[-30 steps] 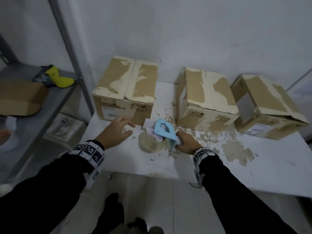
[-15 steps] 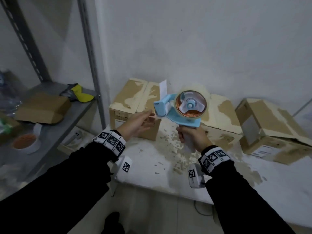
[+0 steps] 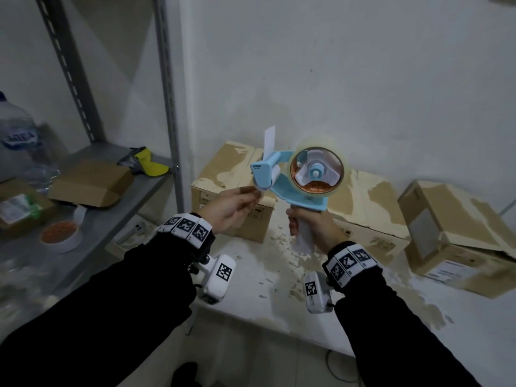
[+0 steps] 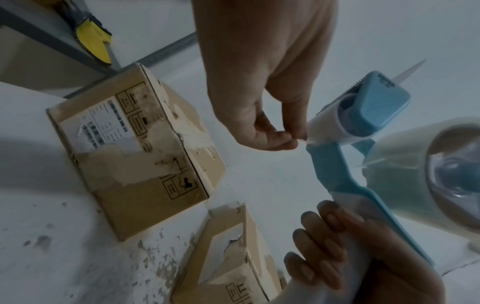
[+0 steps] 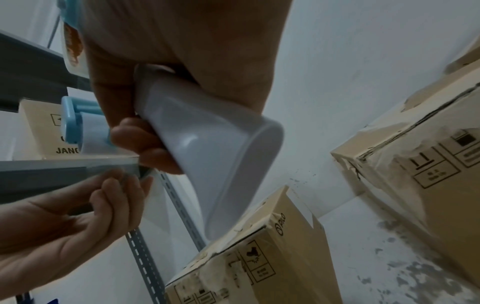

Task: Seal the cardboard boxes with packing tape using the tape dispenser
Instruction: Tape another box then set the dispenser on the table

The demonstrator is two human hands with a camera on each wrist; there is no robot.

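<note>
My right hand (image 3: pixel 305 229) grips the white handle (image 5: pixel 207 154) of the blue tape dispenser (image 3: pixel 296 188) and holds it upright in the air above the white table (image 3: pixel 251 277). Its clear tape roll (image 3: pixel 317 171) faces me. My left hand (image 3: pixel 254 193) reaches to the dispenser's front roller (image 4: pixel 327 127), and thumb and forefinger pinch the loose tape end there. Three worn cardboard boxes stand along the wall behind: a left box (image 3: pixel 229 174), a middle box (image 3: pixel 371 202) and a right box (image 3: pixel 452 227). Their top flaps lie closed.
A grey metal shelf (image 3: pixel 125 202) stands at the left, its upright post (image 3: pixel 167 107) close to the left box. On it lie a flat cardboard parcel (image 3: pixel 89 182), a yellow item (image 3: pixel 152 166), a tape roll (image 3: pixel 60 236) and a water bottle (image 3: pixel 16 135).
My right hand lifted the dispenser off the table and turned it upright. My left hand left the table and moved up to the roller, now pinching the tape end.
</note>
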